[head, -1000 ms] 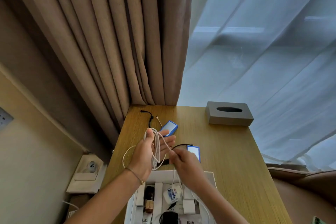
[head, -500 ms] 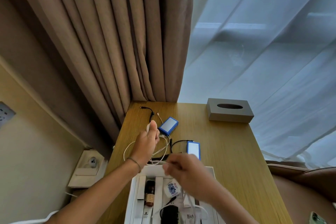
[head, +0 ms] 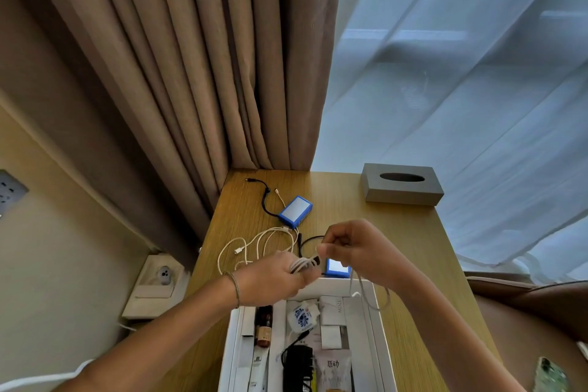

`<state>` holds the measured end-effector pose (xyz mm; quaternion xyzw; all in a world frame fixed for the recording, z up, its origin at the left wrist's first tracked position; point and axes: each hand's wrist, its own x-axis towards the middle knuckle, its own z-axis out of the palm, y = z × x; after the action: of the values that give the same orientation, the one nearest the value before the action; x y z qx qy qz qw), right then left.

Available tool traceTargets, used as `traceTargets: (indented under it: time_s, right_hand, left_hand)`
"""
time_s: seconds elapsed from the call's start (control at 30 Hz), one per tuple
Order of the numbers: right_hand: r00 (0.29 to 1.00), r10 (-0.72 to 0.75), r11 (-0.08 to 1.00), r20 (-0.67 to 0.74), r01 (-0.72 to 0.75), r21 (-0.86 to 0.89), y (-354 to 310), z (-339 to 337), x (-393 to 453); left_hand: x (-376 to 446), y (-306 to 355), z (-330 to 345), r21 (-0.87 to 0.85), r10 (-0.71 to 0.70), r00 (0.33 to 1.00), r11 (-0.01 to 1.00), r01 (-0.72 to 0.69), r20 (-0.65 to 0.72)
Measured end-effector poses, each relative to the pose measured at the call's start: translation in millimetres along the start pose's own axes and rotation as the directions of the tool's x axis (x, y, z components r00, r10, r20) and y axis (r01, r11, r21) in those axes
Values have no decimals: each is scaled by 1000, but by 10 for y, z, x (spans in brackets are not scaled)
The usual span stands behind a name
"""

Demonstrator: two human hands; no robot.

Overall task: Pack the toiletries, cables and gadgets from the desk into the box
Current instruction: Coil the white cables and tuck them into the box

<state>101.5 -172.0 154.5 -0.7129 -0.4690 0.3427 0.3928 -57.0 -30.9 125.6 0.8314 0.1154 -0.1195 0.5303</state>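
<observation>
Both hands, left hand [head: 273, 277] and right hand [head: 356, 251], gripping white cable [head: 254, 242] above box [head: 378, 328] rim.

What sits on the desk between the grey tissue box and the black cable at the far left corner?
In the head view, a blue-edged gadget lies between the tissue box and the black cable; otherwise bare wooden desk.

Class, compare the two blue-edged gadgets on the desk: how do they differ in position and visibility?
The far blue gadget lies in full view toward the desk's back, touched by no hand. The near blue gadget lies against the white box's far rim, mostly hidden behind the right hand. A white cable reaches the far one; a black cable curves toward the near one. Both are flat, blue-edged and pale-faced.
</observation>
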Motion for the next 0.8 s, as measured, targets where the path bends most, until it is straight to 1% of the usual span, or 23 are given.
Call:
traceTargets:
  time_s: [0.07, 0.17, 0.27, 0.37, 0.4, 0.43, 0.5, 0.53, 0.57, 0.67, 0.7, 0.77, 0.8]
  right_hand:
    - [1000, 7, 994, 14, -8, 112, 47, 37, -2]
    - [1000, 29, 940, 10, -30, 340, 116, 102, -23]
    - [997, 71, 875, -1, -61, 480, 218, 194, -39]
    - [996, 68, 810, 51, -85, 580, 350, 278, -54]
    - [996, 56, 793, 68, -86, 603, 386, 305, -66]
    - [996, 47, 778, 79, -86, 622, 415, 332, -81]
    - [996, 40, 751, 80, -82, 655, 449, 392, -118]
    - [997, 38, 740, 66, -73, 669, 457, 422, -136]
    - [998, 40, 736, 47, -61, 674, 455, 447, -150]
    - [999, 49, 752, -3, -35, 658, 434, 524, -195]
    - [998, 56, 762, -19, -31, 647, 426, 550, -209]
    - [995, 96, 807, -41, -54, 588, 405, 601, -235]
    - [991, 122, 833, -49, -75, 548, 390, 626, -245]
  left_hand:
    - [-26, 4, -17, -77, 42, 999, 996, -44, -26]
    - [-72, -24, -15, -184, 77, 991, 978, -97, -113]
    - [-106, -65, 37, -308, 58, 968, 942, -135, -245]
    - [-103, -60, 17, -452, 11, 918, 868, -205, -396]
    - [-93, -56, -16, -524, -29, 898, 820, -230, -439]
    - [-84, -50, -61, -611, -80, 882, 750, -254, -465]
    - [-68, -36, -160, -759, -155, 866, 571, -313, -475]
    - [-60, -25, -207, -798, -181, 860, 499, -337, -476]
    - [-47, -12, -250, -823, -208, 855, 449, -348, -475]
    - [1, 21, -347, -861, -272, 841, 354, -364, -467]
    - [26, 35, -370, -871, -283, 837, 309, -383, -469]
    - [72, 79, -395, -887, -316, 830, 198, -417, -460]
    - [92, 96, -402, -889, -335, 824, 172, -424, -458]
